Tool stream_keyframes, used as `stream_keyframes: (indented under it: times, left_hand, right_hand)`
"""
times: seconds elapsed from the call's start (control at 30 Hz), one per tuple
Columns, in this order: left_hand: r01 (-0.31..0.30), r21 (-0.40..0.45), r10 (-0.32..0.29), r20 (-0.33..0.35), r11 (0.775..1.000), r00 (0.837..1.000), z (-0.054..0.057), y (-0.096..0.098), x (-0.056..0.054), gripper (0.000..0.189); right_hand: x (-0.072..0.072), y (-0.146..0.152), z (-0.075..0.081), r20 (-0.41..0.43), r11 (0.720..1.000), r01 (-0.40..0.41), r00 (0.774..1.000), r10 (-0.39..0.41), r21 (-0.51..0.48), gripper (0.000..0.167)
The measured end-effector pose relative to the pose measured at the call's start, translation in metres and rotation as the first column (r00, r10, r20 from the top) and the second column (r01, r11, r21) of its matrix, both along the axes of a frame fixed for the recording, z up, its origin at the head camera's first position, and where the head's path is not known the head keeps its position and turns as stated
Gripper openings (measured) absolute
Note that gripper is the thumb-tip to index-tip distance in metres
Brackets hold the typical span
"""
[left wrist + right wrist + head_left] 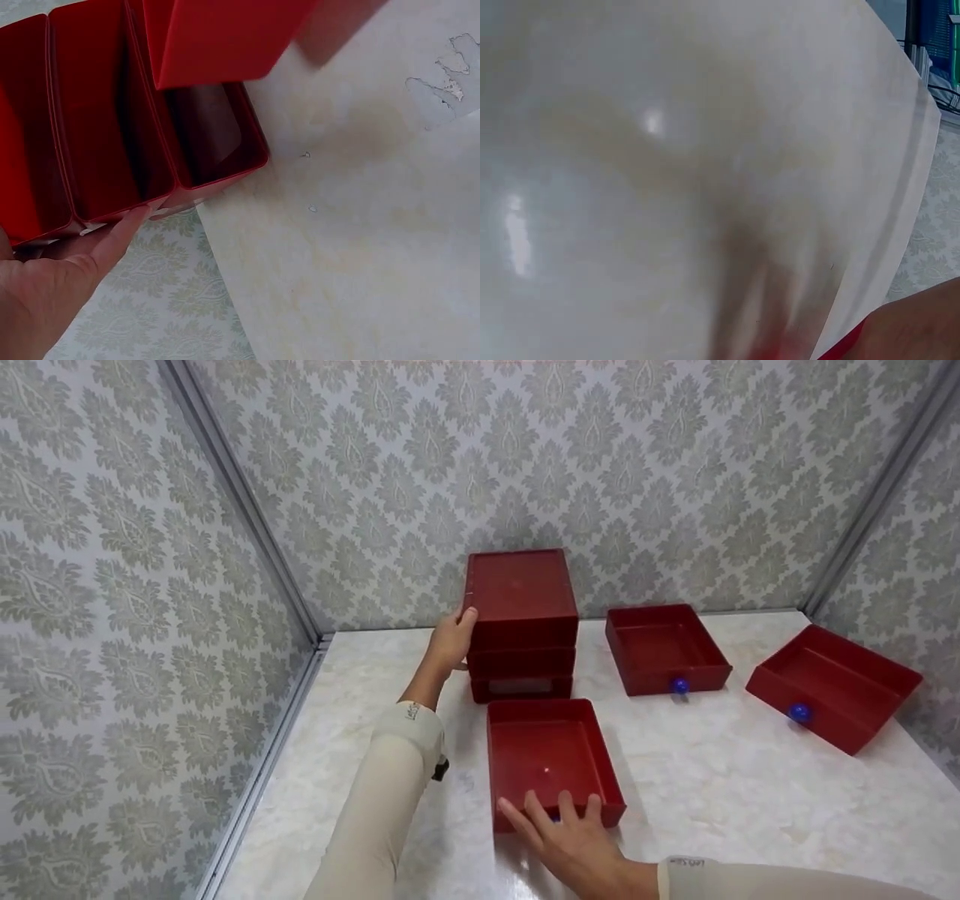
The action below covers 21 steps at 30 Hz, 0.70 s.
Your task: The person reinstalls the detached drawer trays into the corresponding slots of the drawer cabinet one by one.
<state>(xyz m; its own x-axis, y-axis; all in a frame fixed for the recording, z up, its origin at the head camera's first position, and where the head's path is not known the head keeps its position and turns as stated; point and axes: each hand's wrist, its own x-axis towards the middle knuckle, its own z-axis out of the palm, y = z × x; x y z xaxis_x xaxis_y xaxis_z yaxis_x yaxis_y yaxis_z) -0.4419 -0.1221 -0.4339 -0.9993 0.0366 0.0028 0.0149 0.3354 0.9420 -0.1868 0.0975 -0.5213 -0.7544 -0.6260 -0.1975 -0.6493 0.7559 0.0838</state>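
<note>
Close to the person, the right hand (581, 847) reaches over the front edge of a red drawer (551, 754), its fingers straight and spread wide. A bit of blue knob (556, 818) peeks out between them. The drawer is just in front of the bottom hole of a red box (517, 585); I can't tell if the two touch. Off to the right, another red drawer (836, 682) sits turned at a slant on the white bench (720, 795). A bit farther back, a third drawer (667, 649) rests between it and the box. The left hand (448, 643) is at the box's left side, its fingers laid along it. The box has three holes, one above another. Behind everything stands a wall (525, 457) with leafy paper.
</note>
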Motion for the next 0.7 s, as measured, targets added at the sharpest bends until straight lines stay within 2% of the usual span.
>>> stream_keyframes:
  times: [0.17,0.3,0.4,0.5,0.7]
  left_hand:
    - [-0.014,-0.031,0.014,0.003,0.999,1.0,0.0,0.001,-0.001,0.062]
    - [-0.019,-0.027,0.019,0.007,0.999,1.0,0.0,0.001,-0.001,0.062]
    - [-0.015,-0.011,0.015,0.007,1.0,1.0,0.001,0.001,0.0,0.062]
    - [-0.009,0.001,0.009,0.004,1.0,1.0,0.001,0.001,0.002,0.061]
    - [-0.009,0.005,0.009,-0.004,1.0,1.0,0.002,0.002,0.003,0.059]
  right_hand:
    - [-0.009,-0.018,-0.006,-0.12,0.995,-0.023,0.992,0.034,0.093,0.128]
    - [-0.014,-0.032,-0.013,-0.274,0.987,-0.027,0.959,0.071,0.159,0.11]
    - [-0.02,-0.041,-0.017,-0.353,0.986,-0.019,0.932,0.077,0.165,0.101]
    - [-0.028,-0.047,-0.019,-0.405,0.987,0.002,0.912,0.064,0.161,0.1]
    - [-0.041,-0.053,-0.02,-0.469,0.992,0.031,0.883,0.03,0.123,0.097]
